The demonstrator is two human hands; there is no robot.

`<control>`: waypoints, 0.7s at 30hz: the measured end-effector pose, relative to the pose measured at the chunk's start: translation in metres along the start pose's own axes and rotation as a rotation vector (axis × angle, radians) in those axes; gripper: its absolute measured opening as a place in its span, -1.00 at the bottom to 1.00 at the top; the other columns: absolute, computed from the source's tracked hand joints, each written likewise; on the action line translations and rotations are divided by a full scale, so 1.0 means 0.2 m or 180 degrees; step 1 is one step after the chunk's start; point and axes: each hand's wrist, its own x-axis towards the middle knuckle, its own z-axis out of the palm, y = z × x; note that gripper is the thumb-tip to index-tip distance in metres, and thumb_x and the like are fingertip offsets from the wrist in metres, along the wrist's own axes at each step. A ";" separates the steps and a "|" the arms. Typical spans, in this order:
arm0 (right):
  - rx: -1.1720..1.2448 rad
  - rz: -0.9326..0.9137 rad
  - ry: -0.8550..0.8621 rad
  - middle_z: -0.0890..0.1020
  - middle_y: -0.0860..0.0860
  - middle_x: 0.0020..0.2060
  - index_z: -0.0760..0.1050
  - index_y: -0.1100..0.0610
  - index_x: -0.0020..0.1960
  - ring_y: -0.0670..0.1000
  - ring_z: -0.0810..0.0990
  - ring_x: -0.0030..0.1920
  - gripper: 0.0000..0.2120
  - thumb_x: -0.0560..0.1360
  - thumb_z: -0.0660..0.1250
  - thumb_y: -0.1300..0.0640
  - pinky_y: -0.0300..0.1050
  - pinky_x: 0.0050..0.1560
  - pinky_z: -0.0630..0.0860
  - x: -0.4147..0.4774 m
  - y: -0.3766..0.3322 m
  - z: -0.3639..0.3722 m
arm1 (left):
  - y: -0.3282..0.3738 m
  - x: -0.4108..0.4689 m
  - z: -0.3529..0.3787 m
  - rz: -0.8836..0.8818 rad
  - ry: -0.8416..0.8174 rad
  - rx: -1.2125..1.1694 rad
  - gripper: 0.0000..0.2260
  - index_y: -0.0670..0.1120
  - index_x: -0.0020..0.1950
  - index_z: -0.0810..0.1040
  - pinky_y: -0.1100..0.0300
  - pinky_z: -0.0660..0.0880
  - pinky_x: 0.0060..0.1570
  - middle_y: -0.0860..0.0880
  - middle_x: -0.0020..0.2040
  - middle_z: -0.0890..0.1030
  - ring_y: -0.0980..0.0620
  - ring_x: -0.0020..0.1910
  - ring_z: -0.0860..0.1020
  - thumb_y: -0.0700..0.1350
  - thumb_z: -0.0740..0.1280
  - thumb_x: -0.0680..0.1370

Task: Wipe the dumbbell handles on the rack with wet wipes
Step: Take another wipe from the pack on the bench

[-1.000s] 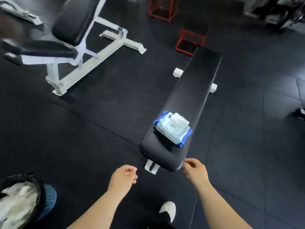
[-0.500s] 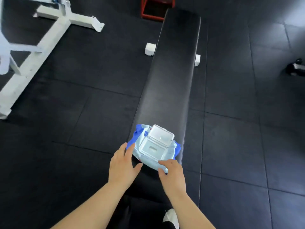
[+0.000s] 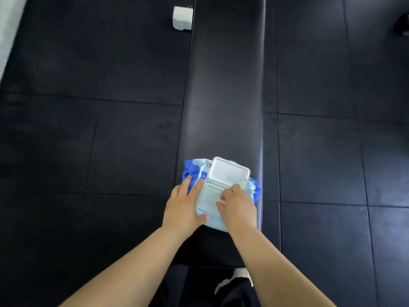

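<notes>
Head: left hand [image 3: 183,207], right hand [image 3: 240,207] on wipes pack [image 3: 208,196] (lid [image 3: 229,171] up).

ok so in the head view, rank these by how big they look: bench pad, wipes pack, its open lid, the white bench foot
1. bench pad
2. wipes pack
3. open lid
4. white bench foot, which looks smallest but is farther off and partly hidden, so its true size is unsure
</notes>
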 end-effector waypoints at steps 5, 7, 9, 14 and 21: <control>-0.0638 -0.0265 0.0118 0.40 0.08 0.14 0.41 0.19 0.14 0.06 0.42 0.11 -0.78 0.56 0.08 0.19 -0.15 -0.11 0.25 0.03 -0.02 0.01 | 0.00 0.01 0.01 0.0037 0.0064 0.0047 -0.23 0.07 0.50 -0.11 0.13 0.09 0.39 0.04 0.51 -0.12 -0.02 0.46 -0.04 0.09 0.33 0.47; -0.0799 -0.0359 0.0163 0.40 0.08 0.14 0.40 0.19 0.15 0.07 0.42 0.11 -0.78 0.56 0.09 0.21 -0.15 -0.10 0.21 0.04 -0.02 0.02 | 0.00 0.01 0.01 0.0047 0.0061 0.0074 -0.23 0.07 0.50 -0.10 0.13 0.08 0.39 0.03 0.51 -0.12 -0.02 0.46 -0.03 0.10 0.33 0.47; -0.0801 -0.0392 0.0194 0.40 0.08 0.15 0.39 0.19 0.16 0.08 0.41 0.13 -0.77 0.56 0.07 0.20 -0.14 -0.06 0.23 0.04 -0.02 0.02 | 0.00 0.01 0.01 0.0059 0.0070 0.0093 -0.23 0.07 0.50 -0.10 0.13 0.06 0.40 0.02 0.51 -0.11 -0.02 0.47 -0.03 0.11 0.33 0.46; 0.0594 -0.0172 0.0144 0.47 0.11 0.03 0.46 0.20 -0.10 0.09 0.46 0.03 -0.85 0.53 0.15 0.19 -0.14 0.00 0.39 0.01 0.03 -0.01 | 0.01 0.00 0.00 0.0107 0.0080 0.0156 -0.22 0.05 0.50 -0.11 0.11 -0.08 0.43 -0.01 0.52 -0.11 -0.02 0.49 -0.09 0.12 0.32 0.46; 0.3553 0.0534 -0.0198 0.42 -0.04 -0.37 0.39 0.11 -0.36 -0.06 0.36 -0.30 -0.79 0.43 0.24 0.27 -0.33 -0.25 0.37 -0.05 0.13 -0.13 | 0.02 0.01 -0.02 0.0034 0.0080 0.0119 -0.21 0.08 0.50 -0.08 0.10 -0.08 0.43 0.00 0.52 -0.07 -0.01 0.49 -0.07 0.13 0.34 0.44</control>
